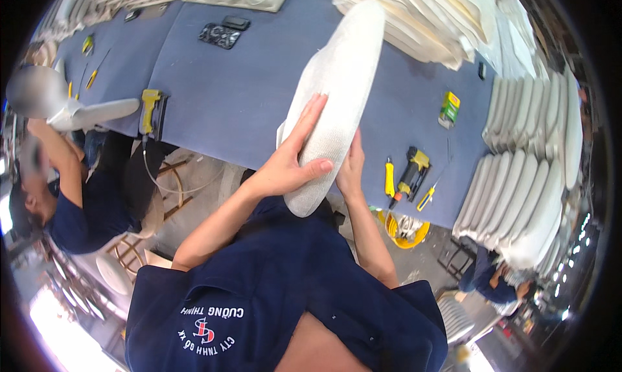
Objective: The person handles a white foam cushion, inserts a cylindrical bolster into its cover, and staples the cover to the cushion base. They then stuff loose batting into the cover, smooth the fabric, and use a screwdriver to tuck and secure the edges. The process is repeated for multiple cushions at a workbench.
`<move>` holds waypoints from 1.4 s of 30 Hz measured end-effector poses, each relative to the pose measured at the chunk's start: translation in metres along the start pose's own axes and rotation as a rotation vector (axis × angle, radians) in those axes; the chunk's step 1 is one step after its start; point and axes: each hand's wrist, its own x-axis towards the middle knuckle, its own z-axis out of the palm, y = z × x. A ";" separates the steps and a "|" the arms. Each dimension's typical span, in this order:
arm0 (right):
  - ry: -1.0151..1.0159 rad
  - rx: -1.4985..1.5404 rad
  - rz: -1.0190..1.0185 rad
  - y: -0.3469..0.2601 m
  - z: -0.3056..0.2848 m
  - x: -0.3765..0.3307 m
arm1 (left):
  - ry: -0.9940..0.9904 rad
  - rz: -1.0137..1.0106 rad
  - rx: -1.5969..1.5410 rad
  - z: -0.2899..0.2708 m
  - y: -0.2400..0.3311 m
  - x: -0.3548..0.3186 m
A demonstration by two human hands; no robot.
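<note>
In the head view, the person's left hand (285, 164) and right hand (350, 170) are holding up a long pale cushion (343, 67) in front of the dark blue shirt (278, 262), its upper part showing against the blue-grey desk (227, 106). Most of the cushion is extending up and to the right from the left fingers (307, 124), its long axis slanting from a lower end close to the shirt toward the upper right. The left hand is crossing its lower half from the left, the right hand is sitting at its right edge, partly behind it, and neither is reaching the upper end. The left fingers are clamping on the cushion, the thumb spreading apart; the right fingertips are hiding behind it, so I cannot tell how they are closing. The cushion is showing rounded ends, a thick body and a finely textured whitish cover, looking greyer toward the bottom. To the right, a yellow-and-black air tool (413, 169) is resting on the desk, and similar cushions (508, 194) are standing in rows beyond it.
</note>
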 end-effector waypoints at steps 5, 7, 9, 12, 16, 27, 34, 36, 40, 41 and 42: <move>0.188 -0.054 -0.220 -0.105 0.033 -0.026 | -0.116 -0.020 0.102 -0.020 -0.006 0.000; 0.218 -0.107 -0.286 -0.124 0.055 -0.027 | -0.144 -0.079 0.140 -0.031 -0.010 -0.007; 0.203 -0.116 -0.338 -0.139 0.077 -0.022 | -0.058 -0.121 -0.011 -0.032 -0.031 -0.019; 0.172 -0.039 -0.379 -0.141 0.110 -0.012 | 0.080 -0.188 -0.113 -0.038 -0.024 -0.037; 0.164 -0.148 -0.401 -0.113 0.156 0.000 | 0.224 -0.219 -0.113 -0.063 0.024 -0.054; 0.022 -0.451 -0.642 0.050 0.182 0.011 | 0.511 -0.161 0.542 -0.124 0.029 -0.082; -0.038 -0.654 -0.406 0.127 0.107 -0.005 | 0.295 -0.060 0.382 -0.144 0.028 -0.068; -0.069 -0.692 -0.372 0.112 0.099 -0.008 | 0.190 -0.033 0.336 -0.149 0.028 -0.056; 0.057 -0.570 -0.191 0.064 0.091 0.008 | 0.124 -0.036 -0.068 -0.157 0.027 -0.023; 0.111 -0.544 -0.208 0.040 0.088 0.016 | 0.101 -0.071 -0.217 -0.154 0.026 -0.013; 0.160 -0.516 -0.225 0.013 0.086 0.024 | 0.085 -0.112 -0.365 -0.149 0.024 -0.004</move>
